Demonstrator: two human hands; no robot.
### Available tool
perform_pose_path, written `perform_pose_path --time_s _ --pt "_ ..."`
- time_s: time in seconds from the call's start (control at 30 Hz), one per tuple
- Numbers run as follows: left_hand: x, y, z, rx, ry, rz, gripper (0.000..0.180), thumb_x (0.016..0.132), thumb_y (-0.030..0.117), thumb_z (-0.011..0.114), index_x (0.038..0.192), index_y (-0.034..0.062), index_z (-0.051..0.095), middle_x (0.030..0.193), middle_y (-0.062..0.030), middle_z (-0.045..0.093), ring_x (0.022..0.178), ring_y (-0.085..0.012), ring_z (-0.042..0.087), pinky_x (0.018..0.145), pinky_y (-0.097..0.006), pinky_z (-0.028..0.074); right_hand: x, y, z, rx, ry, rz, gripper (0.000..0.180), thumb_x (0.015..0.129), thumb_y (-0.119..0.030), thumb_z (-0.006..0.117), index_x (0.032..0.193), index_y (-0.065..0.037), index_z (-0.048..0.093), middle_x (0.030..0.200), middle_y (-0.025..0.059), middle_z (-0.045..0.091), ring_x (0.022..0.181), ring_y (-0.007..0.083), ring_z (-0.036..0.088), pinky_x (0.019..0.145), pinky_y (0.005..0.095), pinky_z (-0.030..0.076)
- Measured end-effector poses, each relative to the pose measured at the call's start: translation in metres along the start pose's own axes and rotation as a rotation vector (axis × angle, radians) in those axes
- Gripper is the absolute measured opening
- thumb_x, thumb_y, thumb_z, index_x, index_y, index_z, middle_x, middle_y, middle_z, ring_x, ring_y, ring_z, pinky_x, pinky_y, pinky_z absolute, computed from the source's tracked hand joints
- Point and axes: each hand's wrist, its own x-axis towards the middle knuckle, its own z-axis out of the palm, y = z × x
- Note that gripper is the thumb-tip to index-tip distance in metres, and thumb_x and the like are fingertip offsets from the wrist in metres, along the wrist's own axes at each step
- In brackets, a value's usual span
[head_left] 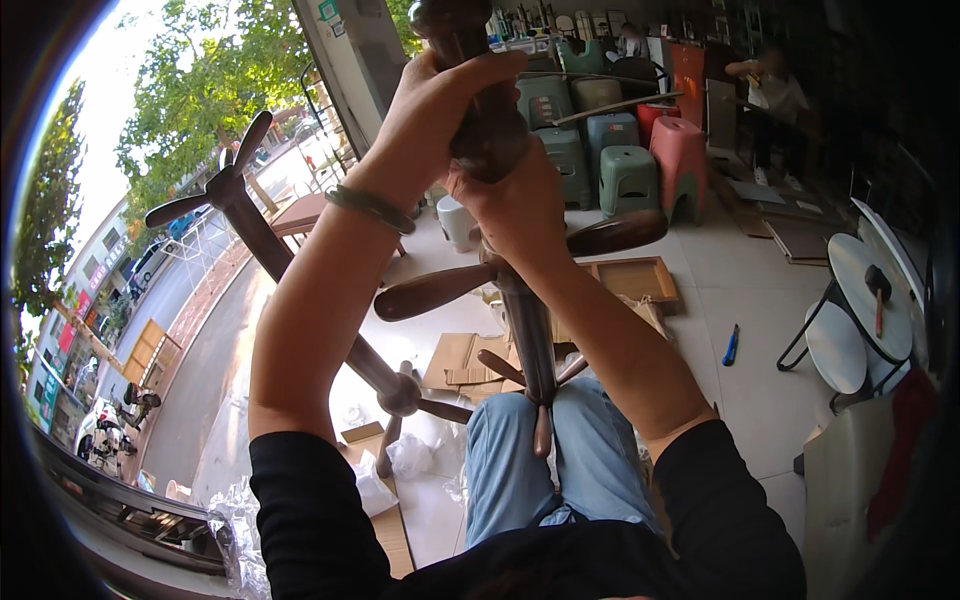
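Observation:
Both my hands are raised at the top centre, fingers wrapped round a dark brown turned wooden post [490,145], which looks like part of a coat stand. My left hand [430,110], with a dark bangle on its wrist, grips higher, just under the rounded top. Lower down, my right hand [515,205] closes round the wood below the bulge. Beneath it a thinner shaft [530,340] with curved pegs, such as the peg [430,292], runs down between my knees. Whether the held piece and this shaft are joined is hidden behind my right hand.
At left leans a similar dark pole [260,235] with pegs at both ends. Cardboard [465,360] and plastic wrap [410,455] lie on the floor near my legs. A blue utility knife [731,345] is at right. Plastic stools [629,178] and a seated person [775,105] are farther back.

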Motion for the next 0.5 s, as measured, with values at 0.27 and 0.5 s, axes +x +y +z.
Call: perform_pose_path --time_s 0.27,0.5 --pt "0.017 -0.001 -0.024 -0.470 -0.685 -0.052 0.031 0.081 0.018 0.074 0.103 0.0055 0.055 0.074 0.0011 0.052 0.070 -0.0118 0.054 0.080 -0.034 0.052 0.005 0.003 -0.014 0.334 -0.386 -0.043 0.047 0.071 -0.026 0.084 0.100 0.002 0.060 0.082 0.0102 0.067 0.077 0.0214 0.066 0.075 0.0345 0.052" --pt "-0.001 0.000 -0.008 -0.090 -0.065 -0.018 0.029 0.081 0.022 0.076 0.096 0.0048 0.058 0.075 -0.0018 0.058 0.067 -0.0131 0.058 0.069 -0.032 0.052 0.006 0.003 0.001 0.015 -0.094 -0.146 0.054 0.071 -0.029 0.083 0.110 -0.002 0.057 0.094 0.0183 0.069 0.082 0.0365 0.069 0.074 0.0415 0.053"
